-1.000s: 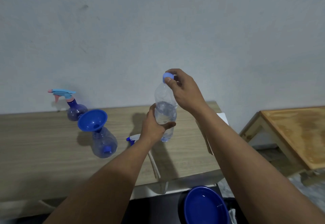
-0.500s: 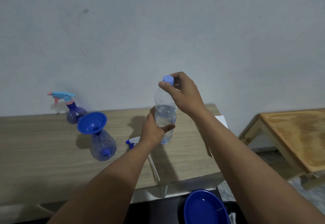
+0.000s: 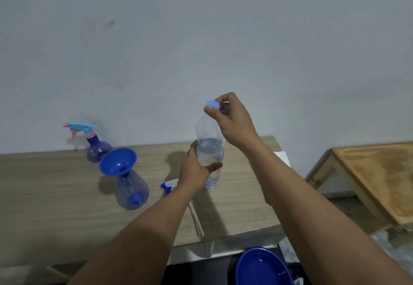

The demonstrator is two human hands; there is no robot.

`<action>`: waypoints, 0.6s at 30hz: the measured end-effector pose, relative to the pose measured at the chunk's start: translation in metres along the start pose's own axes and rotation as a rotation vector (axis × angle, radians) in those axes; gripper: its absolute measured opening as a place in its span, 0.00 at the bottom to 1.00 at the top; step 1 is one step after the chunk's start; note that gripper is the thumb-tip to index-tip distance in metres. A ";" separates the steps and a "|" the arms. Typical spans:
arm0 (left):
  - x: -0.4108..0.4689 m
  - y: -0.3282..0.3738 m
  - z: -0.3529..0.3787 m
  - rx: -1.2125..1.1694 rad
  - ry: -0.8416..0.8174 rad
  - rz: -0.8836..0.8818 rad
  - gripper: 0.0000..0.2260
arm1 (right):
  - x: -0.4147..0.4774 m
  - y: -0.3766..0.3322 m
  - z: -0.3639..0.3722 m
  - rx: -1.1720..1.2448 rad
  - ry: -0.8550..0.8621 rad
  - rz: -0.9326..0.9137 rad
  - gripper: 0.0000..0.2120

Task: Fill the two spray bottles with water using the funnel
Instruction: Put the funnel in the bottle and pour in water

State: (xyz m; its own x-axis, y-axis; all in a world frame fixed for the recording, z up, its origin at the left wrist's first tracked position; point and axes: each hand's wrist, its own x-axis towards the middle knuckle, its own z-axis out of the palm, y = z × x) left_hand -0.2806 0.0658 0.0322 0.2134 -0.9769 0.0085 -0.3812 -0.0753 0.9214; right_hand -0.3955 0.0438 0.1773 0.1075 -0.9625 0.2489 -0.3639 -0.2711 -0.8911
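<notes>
A clear water bottle [image 3: 209, 148], partly full, stands upright on the wooden table [image 3: 55, 195]. My left hand [image 3: 196, 170] grips its body. My right hand [image 3: 232, 121] pinches its light blue cap [image 3: 212, 105] at the top. To the left, a blue funnel [image 3: 118, 161] sits in the neck of an open, clear blue spray bottle [image 3: 133, 192]. Behind it a second spray bottle [image 3: 97, 148] carries its light blue and pink trigger head. A loose white and blue spray head [image 3: 168, 184] lies on the table beside my left wrist.
A blue bowl [image 3: 263, 267] sits below the table's front edge. A second wooden table [image 3: 377, 177] stands at the right. A white object [image 3: 282, 157] shows behind my right forearm. A plain wall rises behind the table.
Both hands stay on the water bottle. My right hand's fingers have shifted around the cap between frames. The view has tilted slightly.
</notes>
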 end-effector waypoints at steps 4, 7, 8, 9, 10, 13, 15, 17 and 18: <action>0.000 0.001 0.000 -0.025 0.013 0.000 0.35 | 0.002 -0.001 -0.001 -0.061 -0.047 -0.043 0.11; 0.003 -0.002 0.000 -0.004 0.008 0.003 0.33 | 0.000 0.003 -0.001 -0.065 -0.054 -0.044 0.16; 0.004 -0.003 0.000 0.007 0.002 0.005 0.32 | -0.001 0.003 0.000 -0.049 -0.050 -0.026 0.18; 0.004 -0.003 0.000 0.015 -0.001 0.004 0.32 | -0.002 0.004 0.000 -0.037 -0.039 -0.014 0.18; 0.004 -0.003 0.000 0.014 -0.001 0.000 0.33 | -0.001 0.004 0.000 -0.030 -0.026 -0.011 0.17; 0.002 -0.002 -0.001 -0.007 0.012 0.003 0.35 | 0.003 0.004 -0.001 -0.035 -0.068 -0.032 0.13; 0.001 0.000 -0.001 -0.002 0.008 0.010 0.34 | 0.004 0.001 -0.002 -0.048 -0.104 -0.031 0.15; 0.003 -0.001 -0.001 -0.017 0.002 0.011 0.34 | 0.006 0.000 -0.003 -0.063 -0.088 -0.023 0.15; 0.003 -0.002 -0.001 -0.025 0.001 0.008 0.34 | 0.006 0.000 -0.003 -0.073 -0.077 -0.024 0.14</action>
State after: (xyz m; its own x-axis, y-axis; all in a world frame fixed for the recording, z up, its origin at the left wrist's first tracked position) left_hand -0.2784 0.0632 0.0308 0.2108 -0.9774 0.0164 -0.3602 -0.0621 0.9308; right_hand -0.3975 0.0382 0.1799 0.1869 -0.9532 0.2377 -0.4264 -0.2967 -0.8545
